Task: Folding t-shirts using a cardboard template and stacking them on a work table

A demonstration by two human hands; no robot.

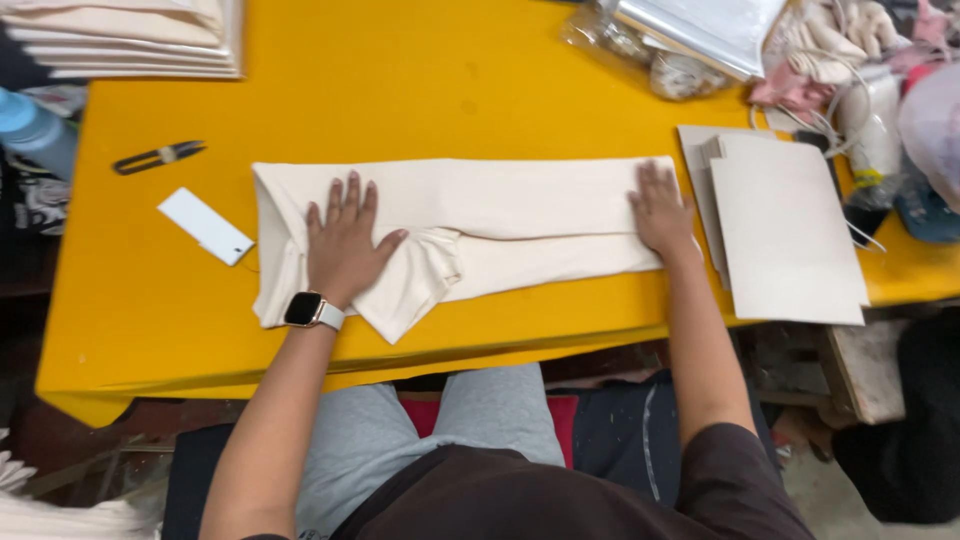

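1. Nearest, the left hand point(345, 245) lies flat, fingers spread, pressing the left end of the folded cream cloth point(500, 215) – gripping nothing.
2. The right hand point(660, 210) is flat on the cloth's right end.
3. The cloth runs left–right across the yellow table point(400, 90), under both palms; grey cardboard sheets point(790, 230) lie just right.

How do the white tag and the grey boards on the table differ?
The white tag is small, single and narrow, lying at an angle left of the cream garment; the grey boards are far larger, stacked several deep, right of it. The right hand rests near the boards; the left hand is nearer the tag. Both are flat rectangles.
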